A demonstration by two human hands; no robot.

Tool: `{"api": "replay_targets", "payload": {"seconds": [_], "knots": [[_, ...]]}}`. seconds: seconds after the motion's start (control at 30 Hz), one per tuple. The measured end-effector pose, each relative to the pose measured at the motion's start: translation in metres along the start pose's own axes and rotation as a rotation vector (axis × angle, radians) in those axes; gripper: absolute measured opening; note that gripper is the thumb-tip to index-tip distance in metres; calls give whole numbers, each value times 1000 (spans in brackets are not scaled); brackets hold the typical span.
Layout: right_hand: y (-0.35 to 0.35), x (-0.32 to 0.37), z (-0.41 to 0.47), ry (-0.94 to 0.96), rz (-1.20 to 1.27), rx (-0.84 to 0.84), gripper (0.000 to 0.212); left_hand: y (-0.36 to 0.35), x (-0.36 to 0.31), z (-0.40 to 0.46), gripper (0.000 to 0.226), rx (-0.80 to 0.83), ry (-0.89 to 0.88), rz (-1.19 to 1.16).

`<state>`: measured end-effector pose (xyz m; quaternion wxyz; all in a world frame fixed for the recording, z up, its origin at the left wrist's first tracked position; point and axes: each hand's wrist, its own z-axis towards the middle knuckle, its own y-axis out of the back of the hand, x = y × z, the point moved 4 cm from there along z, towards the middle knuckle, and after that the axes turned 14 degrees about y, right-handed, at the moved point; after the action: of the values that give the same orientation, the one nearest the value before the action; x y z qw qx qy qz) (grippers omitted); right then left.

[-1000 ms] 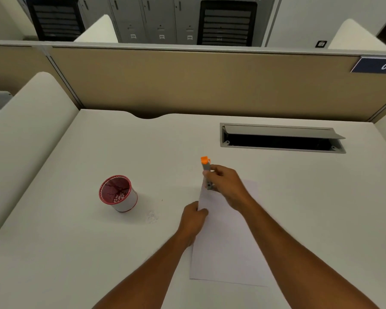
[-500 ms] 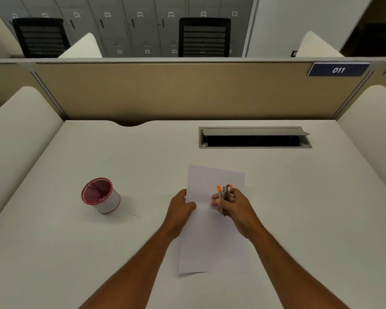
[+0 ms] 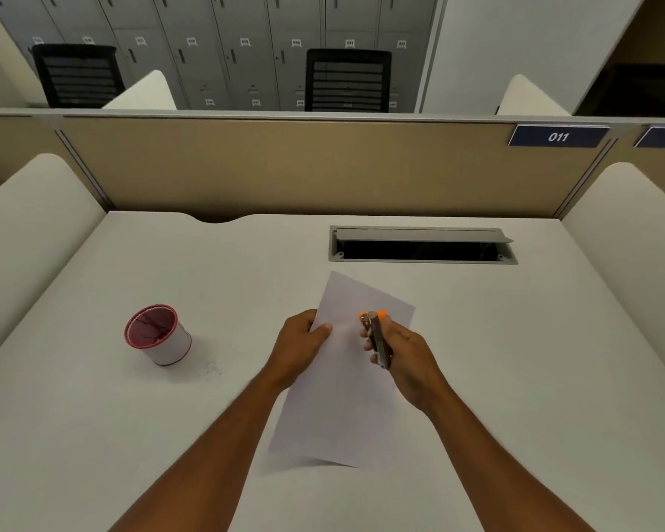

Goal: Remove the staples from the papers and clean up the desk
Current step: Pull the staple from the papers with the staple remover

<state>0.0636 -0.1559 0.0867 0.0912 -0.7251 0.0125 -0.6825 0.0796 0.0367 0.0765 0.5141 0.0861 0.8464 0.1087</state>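
Note:
White papers (image 3: 342,393) are lifted off the desk, tilted with the top corner pointing away. My left hand (image 3: 300,345) pinches their left edge near the top. My right hand (image 3: 404,357) grips a grey staple remover with orange tips (image 3: 377,335), held over the upper part of the sheet, jaws pointing away from me. No staple is visible on the paper. A small white cup with a red rim (image 3: 157,335) stands on the desk to the left. A faint scatter of tiny bits (image 3: 212,369) lies beside the cup.
The white desk (image 3: 515,339) has an open cable tray slot (image 3: 419,249) at the back right. A tan partition (image 3: 285,167) with a "011" label closes the far edge. Padded side dividers flank the desk on both sides.
The papers have come up off the desk and turned clockwise in my left hand. My right hand with the staple remover drew back from beyond the sheet's top edge to above the sheet.

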Motion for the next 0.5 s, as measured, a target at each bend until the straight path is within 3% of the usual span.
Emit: {"api": "replay_targets", "payload": {"seconds": [0.2,0.33,0.5], "knots": [[27,17,4,29,14,-30,32,11,-28,4,17,137,-24,223],[42,39,12,93,-177,51,24,15,-47,5,18,186,-69,411],[57,63,26,127,-425,177,27,10,-65,2,15,277,-102,566]]}}
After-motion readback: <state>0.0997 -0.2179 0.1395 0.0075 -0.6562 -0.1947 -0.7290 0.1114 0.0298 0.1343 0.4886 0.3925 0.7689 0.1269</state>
